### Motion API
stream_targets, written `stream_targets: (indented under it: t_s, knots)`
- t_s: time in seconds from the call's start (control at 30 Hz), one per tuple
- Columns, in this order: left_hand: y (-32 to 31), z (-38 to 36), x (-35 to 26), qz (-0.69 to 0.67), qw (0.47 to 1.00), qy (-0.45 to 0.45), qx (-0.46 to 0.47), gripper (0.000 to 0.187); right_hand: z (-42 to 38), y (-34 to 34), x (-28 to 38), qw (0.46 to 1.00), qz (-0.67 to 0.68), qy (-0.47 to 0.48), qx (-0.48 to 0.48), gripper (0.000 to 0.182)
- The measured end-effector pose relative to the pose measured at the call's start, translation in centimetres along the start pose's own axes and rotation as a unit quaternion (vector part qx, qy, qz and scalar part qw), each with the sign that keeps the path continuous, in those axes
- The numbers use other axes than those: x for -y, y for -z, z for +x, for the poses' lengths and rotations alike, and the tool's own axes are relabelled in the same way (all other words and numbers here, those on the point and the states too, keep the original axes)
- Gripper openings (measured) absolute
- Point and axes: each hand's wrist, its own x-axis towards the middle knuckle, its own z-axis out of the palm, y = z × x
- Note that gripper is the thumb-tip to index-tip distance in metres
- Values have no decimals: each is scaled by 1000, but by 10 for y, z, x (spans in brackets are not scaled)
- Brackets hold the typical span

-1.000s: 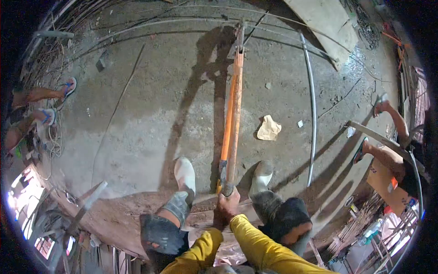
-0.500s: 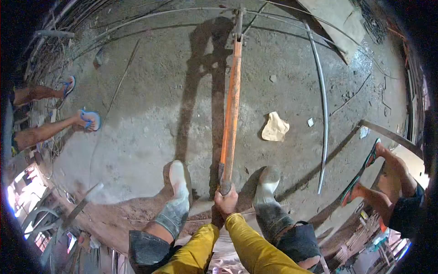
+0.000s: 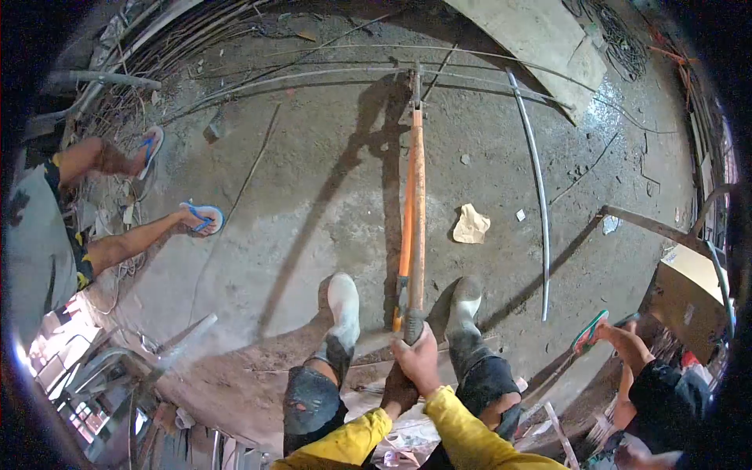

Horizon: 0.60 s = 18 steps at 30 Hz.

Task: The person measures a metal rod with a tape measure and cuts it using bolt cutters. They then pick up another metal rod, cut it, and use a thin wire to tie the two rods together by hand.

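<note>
A long bolt cutter [image 3: 418,188] with worn orange handles reaches away from me over the floor. Its head meets thin metal rods [image 3: 329,73] lying across the far side; whether the jaws are around one is too small to tell. My right hand [image 3: 419,358] is closed at the dark grip at the near end. Just below it, my left hand [image 3: 400,392] is closed too, partly hidden and shadowed, in line with the handles. The two handles lie almost side by side. My boots [image 3: 342,301] stand either side of the near end.
Another person's sandalled foot [image 3: 202,218] is at the left, and a second person's foot [image 3: 591,332] at the right. A grey pipe [image 3: 536,180], a crumpled paper [image 3: 471,225] and a flat board [image 3: 540,47] lie on the floor. Bundled rods [image 3: 196,47] line the far left.
The bolt cutter's handles have come closer together at the near end. My view has shifted, and the person at left shows more. The person at right has moved lower and turned.
</note>
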Motion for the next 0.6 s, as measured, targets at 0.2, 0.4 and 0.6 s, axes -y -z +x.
stream_targets:
  t_s: [0.2, 0.4, 0.6]
  knots:
    - [108, -30, -179, -456, 823, 273, 200, 58, -24, 86, 144, 965, 130, -94, 207, 50]
    - [165, -16, -280, -660, 648, 261, 277, 28, -55, 140, 192, 948, 15, 300, -106, 69]
    - [149, -3, -290, -361, 882, -17, 301, 34, -76, 104, 244, 751, 289, 573, -157, 51]
